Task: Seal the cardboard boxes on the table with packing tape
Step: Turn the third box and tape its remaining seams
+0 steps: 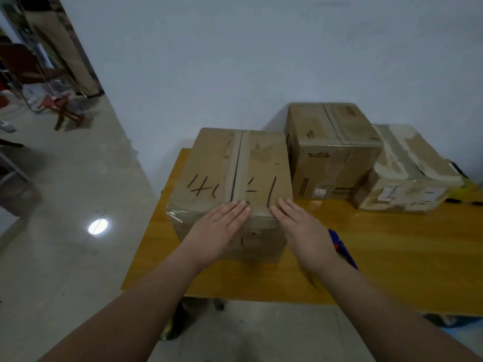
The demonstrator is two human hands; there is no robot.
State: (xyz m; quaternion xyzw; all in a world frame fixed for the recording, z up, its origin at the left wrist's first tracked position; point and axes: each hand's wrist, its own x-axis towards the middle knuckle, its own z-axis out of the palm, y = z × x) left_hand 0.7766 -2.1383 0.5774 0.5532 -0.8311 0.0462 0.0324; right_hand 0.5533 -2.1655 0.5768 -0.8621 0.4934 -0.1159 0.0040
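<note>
One yellow wooden table (397, 259) stands against a pale wall and carries three cardboard boxes. The near box (209, 163) sits at the table's left end, closest to the person, with dark handwritten marks on its top. A strip of tape (245, 163) runs along its centre seam from the far edge to the near edge, and clear film shows at its front left corner. The second box (326, 142) stands behind and to the right of it, just beside it. The third box (410, 171), lower and with torn paper patches on top, lies to the right of the second, touching or nearly so.

Two hands rest on the near box. The left hand (218, 229) and the right hand (304, 229) both lie flat, fingers straight and close together, gripping nothing, their fingertips on the top at the near edge, one on each side of the seam.

One blue object (343, 248) lies on the table, partly hidden behind the right wrist.
</note>
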